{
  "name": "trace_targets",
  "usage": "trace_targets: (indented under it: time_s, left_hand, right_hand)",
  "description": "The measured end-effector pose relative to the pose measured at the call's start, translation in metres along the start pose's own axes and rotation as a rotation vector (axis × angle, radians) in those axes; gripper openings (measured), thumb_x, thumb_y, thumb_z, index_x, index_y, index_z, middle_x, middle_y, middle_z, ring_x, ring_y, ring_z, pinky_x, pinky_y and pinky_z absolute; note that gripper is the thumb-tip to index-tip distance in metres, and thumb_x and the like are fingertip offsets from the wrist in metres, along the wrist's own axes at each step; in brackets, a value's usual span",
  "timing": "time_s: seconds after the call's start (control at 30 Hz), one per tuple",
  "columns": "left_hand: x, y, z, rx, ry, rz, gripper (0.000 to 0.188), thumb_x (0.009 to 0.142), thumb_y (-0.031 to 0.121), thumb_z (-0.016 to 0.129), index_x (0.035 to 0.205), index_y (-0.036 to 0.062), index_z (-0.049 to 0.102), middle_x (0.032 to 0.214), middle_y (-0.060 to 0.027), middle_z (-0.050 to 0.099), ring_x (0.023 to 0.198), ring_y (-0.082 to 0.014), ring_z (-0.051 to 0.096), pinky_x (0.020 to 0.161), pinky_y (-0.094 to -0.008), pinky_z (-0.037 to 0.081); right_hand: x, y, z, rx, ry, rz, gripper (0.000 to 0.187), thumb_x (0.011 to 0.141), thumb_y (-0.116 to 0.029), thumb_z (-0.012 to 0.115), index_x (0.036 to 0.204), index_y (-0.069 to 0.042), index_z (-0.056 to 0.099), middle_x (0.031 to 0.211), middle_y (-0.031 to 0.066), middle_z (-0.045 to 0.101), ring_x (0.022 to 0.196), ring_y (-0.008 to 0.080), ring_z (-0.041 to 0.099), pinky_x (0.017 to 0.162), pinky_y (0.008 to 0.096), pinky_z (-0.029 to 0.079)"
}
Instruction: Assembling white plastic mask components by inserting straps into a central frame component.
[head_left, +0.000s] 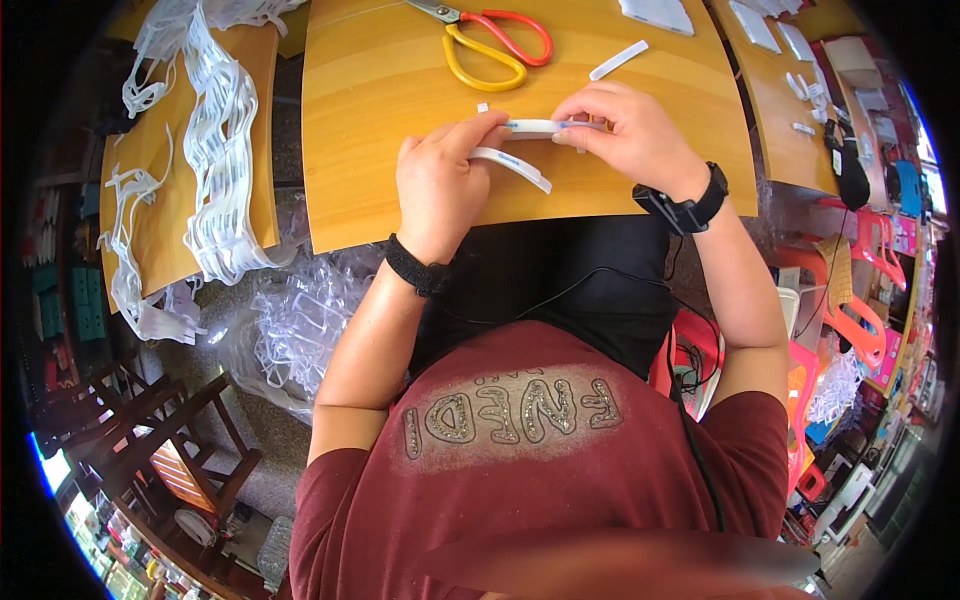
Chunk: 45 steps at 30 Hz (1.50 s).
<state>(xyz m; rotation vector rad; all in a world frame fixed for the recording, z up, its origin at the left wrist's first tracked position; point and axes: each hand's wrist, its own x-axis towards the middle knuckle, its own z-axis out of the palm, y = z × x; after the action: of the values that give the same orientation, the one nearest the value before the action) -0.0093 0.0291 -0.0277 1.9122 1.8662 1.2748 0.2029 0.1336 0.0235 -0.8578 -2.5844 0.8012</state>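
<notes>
Over the near part of the wooden table (400,130), both my hands are closed on a narrow white plastic strip (537,127) with blue marks. My left hand (445,180) pinches its left end, and from under those fingers a curved white strip end (515,168) sticks out to the right. I cannot tell whether it is the same strip or a second one. My right hand (640,135) grips the other end between thumb and fingers. A tiny white piece (482,107) lies just beyond my left fingers. Farther off rests a short white strip (620,60).
Scissors (487,50) with a red and a yellow handle lie at the table's far side. A white stack (658,14) is at far right. Long white strips (220,160) drape over the left table. Clear plastic scraps (300,330) heap below. Red stools (860,330) stand right.
</notes>
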Motion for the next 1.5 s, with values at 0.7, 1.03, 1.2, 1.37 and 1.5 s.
trace_targets:
  time_s: [0.7, 1.03, 1.2, 1.37, 1.5]
  left_hand:
    - [-0.015, 0.007, -0.013, -0.477, 0.065, -0.135, 0.019, 0.099, 0.015, 0.060, 0.108, 0.0014, 0.069, 0.082, -0.0068, 0.066, 0.070, -0.0118, 0.060, 0.065, -0.0258, 0.049]
    - [-0.030, 0.052, -0.016, -1.144, -0.205, -0.532, 0.030, 0.104, 0.020, 0.050, 0.116, -0.0044, 0.062, 0.089, -0.0014, 0.058, 0.059, -0.0042, 0.044, 0.053, -0.0206, 0.037]
    - [-0.026, 0.069, -0.022, -1.109, -0.378, -0.649, 0.028, 0.101, 0.019, 0.056, 0.117, -0.0030, 0.063, 0.088, -0.0017, 0.061, 0.056, -0.0010, 0.039, 0.049, -0.0185, 0.033]
    - [-0.023, 0.072, -0.020, -1.159, -0.350, -0.589, 0.022, 0.093, 0.014, 0.069, 0.109, -0.0005, 0.068, 0.077, 0.0019, 0.063, 0.059, -0.0006, 0.046, 0.050, -0.0171, 0.034]
    - [-0.029, 0.063, -0.007, -0.916, -0.155, -0.450, 0.017, 0.089, 0.011, 0.073, 0.101, -0.0004, 0.071, 0.080, 0.0020, 0.066, 0.067, -0.0034, 0.056, 0.058, -0.0176, 0.043]
  right_hand:
    - [-0.103, -0.014, 0.002, -0.450, 0.301, -0.068, 0.024, 0.082, -0.010, 0.071, 0.105, -0.002, 0.069, 0.095, 0.0094, 0.065, 0.090, 0.0297, 0.062, 0.080, 0.0384, 0.052]
    - [-0.116, -0.043, 0.007, 0.897, 0.250, 0.509, 0.020, 0.092, -0.011, 0.069, 0.107, 0.003, 0.070, 0.086, 0.0013, 0.067, 0.072, 0.0061, 0.057, 0.064, 0.0198, 0.045]
    - [-0.102, -0.056, 0.007, 1.062, 0.168, 0.476, 0.023, 0.092, -0.014, 0.069, 0.108, 0.003, 0.070, 0.085, 0.0015, 0.067, 0.072, 0.0063, 0.057, 0.065, 0.0197, 0.045]
    - [-0.088, -0.062, 0.010, 0.918, 0.071, 0.450, 0.021, 0.093, -0.014, 0.068, 0.105, 0.003, 0.070, 0.086, 0.0009, 0.067, 0.077, 0.0055, 0.058, 0.069, 0.0200, 0.046]
    - [-0.070, -0.066, 0.025, 0.746, 0.178, 0.362, 0.018, 0.093, -0.012, 0.067, 0.104, 0.003, 0.069, 0.086, 0.0008, 0.069, 0.079, 0.0067, 0.062, 0.072, 0.0230, 0.050]
